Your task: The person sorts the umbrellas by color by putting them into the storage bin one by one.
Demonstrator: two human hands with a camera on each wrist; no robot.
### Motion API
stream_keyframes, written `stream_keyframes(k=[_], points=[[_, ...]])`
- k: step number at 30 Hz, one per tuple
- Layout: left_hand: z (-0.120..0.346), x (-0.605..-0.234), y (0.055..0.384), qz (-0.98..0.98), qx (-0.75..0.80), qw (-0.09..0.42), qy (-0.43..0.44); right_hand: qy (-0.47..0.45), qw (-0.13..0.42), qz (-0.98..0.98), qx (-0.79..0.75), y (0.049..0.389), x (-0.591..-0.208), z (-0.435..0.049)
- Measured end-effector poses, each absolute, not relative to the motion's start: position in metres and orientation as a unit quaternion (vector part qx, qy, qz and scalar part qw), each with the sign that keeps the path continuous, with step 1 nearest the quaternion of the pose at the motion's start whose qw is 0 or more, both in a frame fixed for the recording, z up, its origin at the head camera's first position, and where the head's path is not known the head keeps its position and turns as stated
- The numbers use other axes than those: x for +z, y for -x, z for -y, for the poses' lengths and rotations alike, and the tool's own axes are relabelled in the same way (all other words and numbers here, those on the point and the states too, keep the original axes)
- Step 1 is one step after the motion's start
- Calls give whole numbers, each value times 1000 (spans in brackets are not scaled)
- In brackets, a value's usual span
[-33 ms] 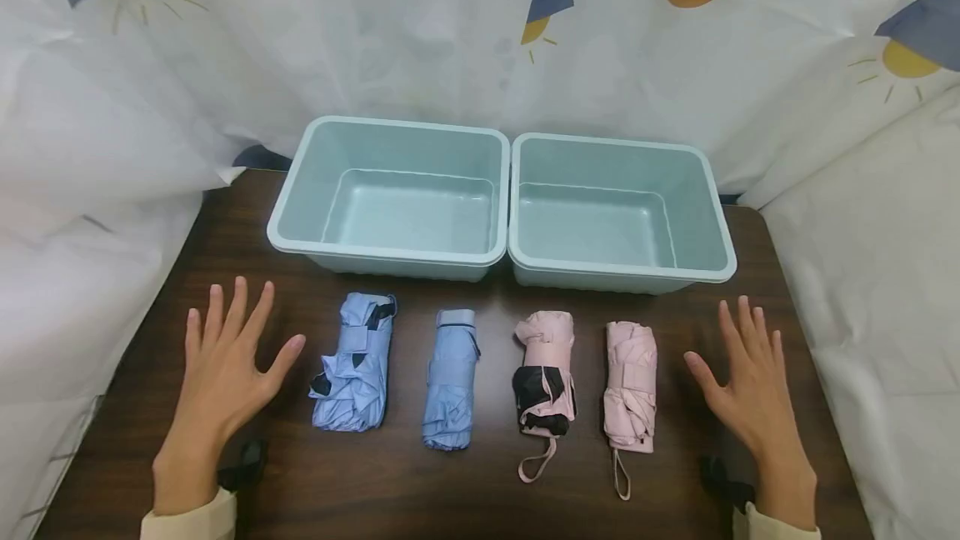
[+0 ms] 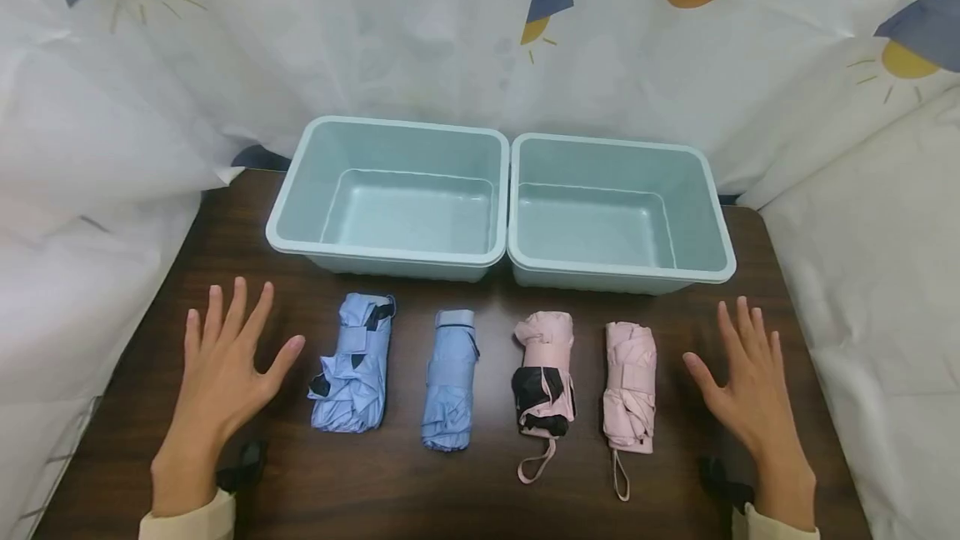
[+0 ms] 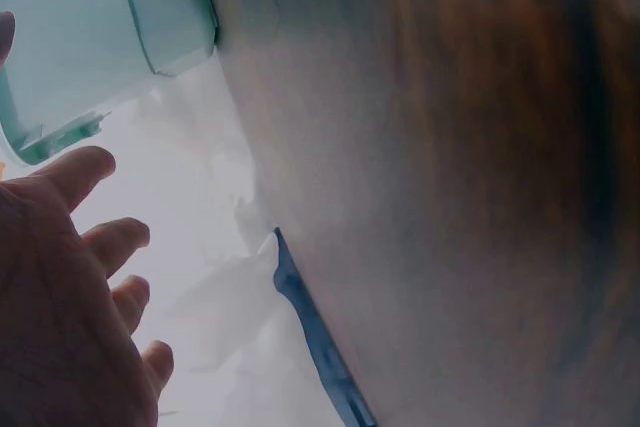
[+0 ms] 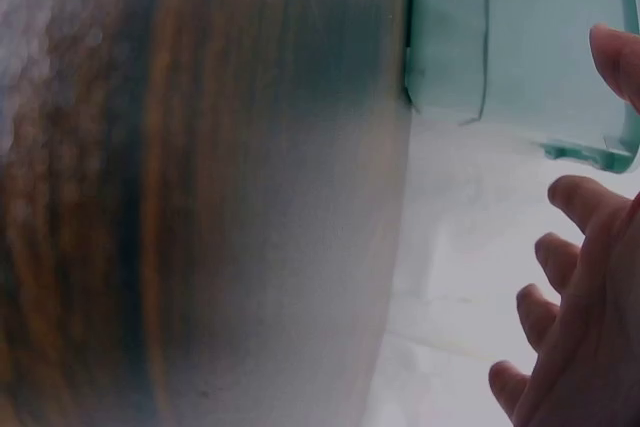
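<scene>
My left hand is spread, palm down, at the left of the table, holding nothing. Nearest to it lies a loosely wrapped blue folding umbrella with black patches showing. Right of that is a neater, slimmer blue folding umbrella. A pink folding umbrella with a black patch and a wrist loop comes after it. The second pink folding umbrella, also looped, lies nearest my right hand. That hand too is spread with straight fingers, apart from the umbrella. In both wrist views the fingers touch nothing.
Two light blue-green plastic bins, a left one and a right one, stand side by side behind the umbrellas with nothing inside. White printed cloth surrounds the dark wooden table at the back and sides.
</scene>
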State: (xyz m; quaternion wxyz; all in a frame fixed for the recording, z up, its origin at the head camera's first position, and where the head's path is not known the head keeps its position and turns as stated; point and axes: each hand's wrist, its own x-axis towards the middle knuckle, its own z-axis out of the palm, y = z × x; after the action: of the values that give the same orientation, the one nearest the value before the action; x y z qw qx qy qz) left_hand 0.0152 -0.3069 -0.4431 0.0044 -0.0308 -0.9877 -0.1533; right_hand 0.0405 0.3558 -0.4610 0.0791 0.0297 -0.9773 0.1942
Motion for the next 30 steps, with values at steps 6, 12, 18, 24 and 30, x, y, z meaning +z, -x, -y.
stream_keyframes(k=[6, 12, 18, 24, 30], points=[[311, -444, -17, 987, -156, 2, 31, -35, 74, 977, 198, -43, -462, -350], [312, -443, -14, 984, -174, 30, 38, -39, 79, 973, 213, -43, -460, -347], [309, -427, -9, 964, -215, 141, 65, -33, 54, 966, 251, -37, -461, -338], [296, -409, 8, 939, -222, 232, 124, -23, 40, 962, 269, -35, -460, -332], [286, -402, 26, 929, -216, 260, 153, -49, 62, 954, 288, -42, -457, -326]])
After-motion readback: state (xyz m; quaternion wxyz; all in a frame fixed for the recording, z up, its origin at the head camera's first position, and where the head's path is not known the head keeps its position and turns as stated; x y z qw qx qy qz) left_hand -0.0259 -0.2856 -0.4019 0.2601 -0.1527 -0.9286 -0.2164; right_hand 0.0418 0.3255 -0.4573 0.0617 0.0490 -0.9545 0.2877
